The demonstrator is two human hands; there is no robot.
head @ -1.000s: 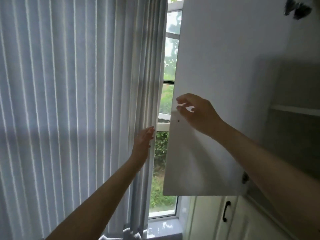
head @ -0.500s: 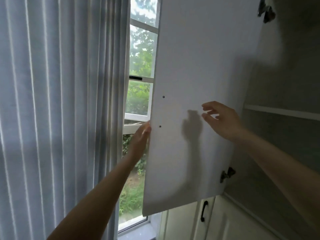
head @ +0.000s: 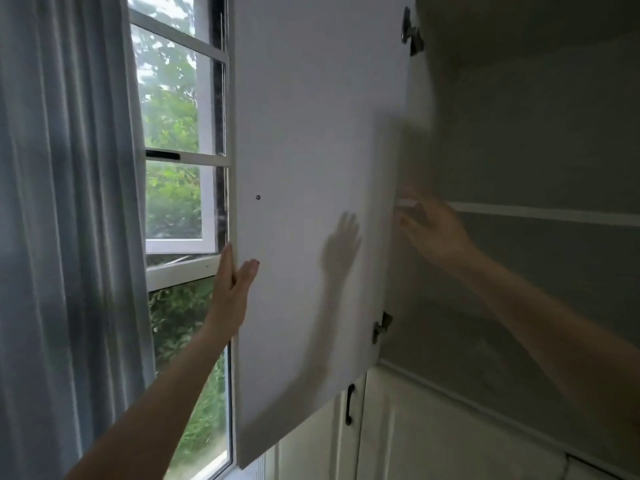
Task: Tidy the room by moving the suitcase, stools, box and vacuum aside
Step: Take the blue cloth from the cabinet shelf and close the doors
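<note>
None of the suitcase, stools, box or vacuum is in view. A white upper cabinet door (head: 311, 168) stands swung open toward the window. My left hand (head: 233, 285) is raised at the door's free left edge, its fingers straight behind the edge and its thumb on the inner face. My right hand (head: 433, 230), blurred, is held up near the hinge side in front of the cabinet's inner shelf (head: 540, 213), fingers spread and holding nothing. Its shadow falls on the door.
A grey curtain (head: 65, 220) hangs at the left beside a window (head: 180, 161) with greenery outside. Two metal hinges (head: 412, 32) join the door to the cabinet. Lower white cabinet doors with a black handle (head: 349, 403) stand below.
The view has turned right, showing more of the window. My left hand went from the curtain to the door's edge. My right hand let go of that edge and moved toward the shelf.
</note>
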